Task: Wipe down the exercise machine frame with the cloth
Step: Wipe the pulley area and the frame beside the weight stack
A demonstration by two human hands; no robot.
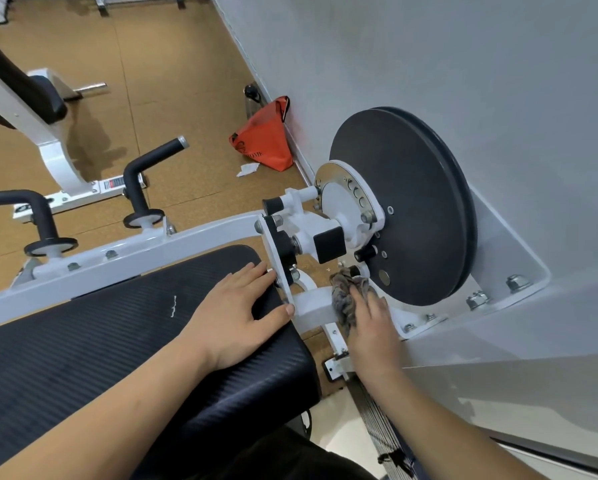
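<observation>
The white exercise machine frame (313,306) runs across the middle, with a short white beam beside the black seat pad (117,341). My right hand (372,323) presses a crumpled grey cloth (346,294) onto that beam, just below the big black pulley disc (405,206). My left hand (236,308) lies flat on the seat pad's far end, fingers spread, thumb tip touching the white bracket plate. Part of the cloth is hidden under my right palm.
Two black handles (148,161) rise from the long white bar (117,258) at left. Another white machine (55,147) stands on the cork floor behind. A red bag (266,140) and a dark bottle (252,98) lean against the grey wall at right.
</observation>
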